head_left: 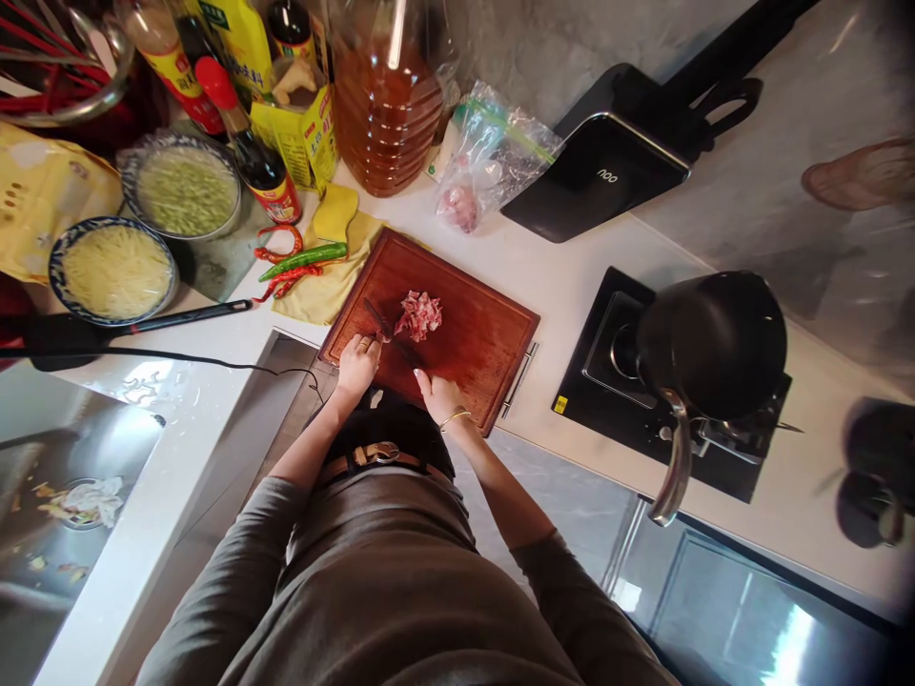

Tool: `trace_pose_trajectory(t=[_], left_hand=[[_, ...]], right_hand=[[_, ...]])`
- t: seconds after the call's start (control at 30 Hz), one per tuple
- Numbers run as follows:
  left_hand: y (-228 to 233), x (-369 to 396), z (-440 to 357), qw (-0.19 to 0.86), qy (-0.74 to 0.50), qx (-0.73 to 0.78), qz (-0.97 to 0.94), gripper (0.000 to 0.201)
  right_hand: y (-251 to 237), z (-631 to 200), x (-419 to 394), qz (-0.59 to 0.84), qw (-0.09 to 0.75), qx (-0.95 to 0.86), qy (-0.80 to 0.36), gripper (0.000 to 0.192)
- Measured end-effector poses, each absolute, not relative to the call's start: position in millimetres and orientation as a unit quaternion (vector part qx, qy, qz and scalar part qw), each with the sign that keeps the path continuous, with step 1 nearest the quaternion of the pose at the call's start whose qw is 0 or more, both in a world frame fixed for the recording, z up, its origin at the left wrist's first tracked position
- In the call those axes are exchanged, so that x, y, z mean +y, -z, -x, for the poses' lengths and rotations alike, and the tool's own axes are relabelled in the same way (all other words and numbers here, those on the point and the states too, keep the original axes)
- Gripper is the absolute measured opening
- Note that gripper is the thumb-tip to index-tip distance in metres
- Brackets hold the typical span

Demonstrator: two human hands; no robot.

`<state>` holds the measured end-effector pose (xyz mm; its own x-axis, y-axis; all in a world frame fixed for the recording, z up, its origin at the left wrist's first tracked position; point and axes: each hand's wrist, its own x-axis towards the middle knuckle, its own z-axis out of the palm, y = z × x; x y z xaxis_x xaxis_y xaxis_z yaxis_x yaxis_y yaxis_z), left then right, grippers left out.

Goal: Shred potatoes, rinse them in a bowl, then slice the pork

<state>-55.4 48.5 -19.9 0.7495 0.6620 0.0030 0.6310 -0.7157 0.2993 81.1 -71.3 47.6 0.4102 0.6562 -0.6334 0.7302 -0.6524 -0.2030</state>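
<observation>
A reddish-brown wooden cutting board (478, 333) lies before me on the counter. On it sits a small heap of sliced raw meat (419, 315). My right hand (441, 395) is closed around the handle of a dark kitchen knife (390, 333), whose blade slants across the board to the far left, beside the heap. The fingers of my left hand (359, 362) are bent and pressed on a small piece of meat (384, 336) just left of the blade. Most of that piece is hidden under the fingertips.
Red and green chili peppers (303, 259) lie on a yellow cloth (325, 297). Two covered bowls, one with a pale shredded filling (114, 269), stand left. A sink (78, 476) is lower left. A black pot (711, 343) rests on the stove (607, 357); a knife block (600, 176) stands behind.
</observation>
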Motion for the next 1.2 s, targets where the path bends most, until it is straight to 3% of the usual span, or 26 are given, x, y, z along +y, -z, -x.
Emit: trace_pose_trajectory(t=[0.33, 0.5, 0.83, 1.2], left_hand=[[17, 51, 51, 0.14, -0.067, 0.361, -0.92, 0.031], [18, 50, 52, 0.143, -0.067, 0.36, -0.92, 0.031], [25, 49, 62, 0.161, -0.101, 0.342, -0.92, 0.033], [16, 48, 62, 0.15, -0.105, 0.364, -0.913, 0.029]], right_hand=[[-40, -70, -60, -0.831, 0.044, 0.393, 0.39, 0.069], [-38, -68, -79, -0.847, 0.063, 0.377, 0.369, 0.063], [-35, -106, -81, -0.856, -0.053, 0.333, 0.391, 0.071], [-55, -69, -75, -0.836, 0.061, 0.424, 0.343, 0.057]])
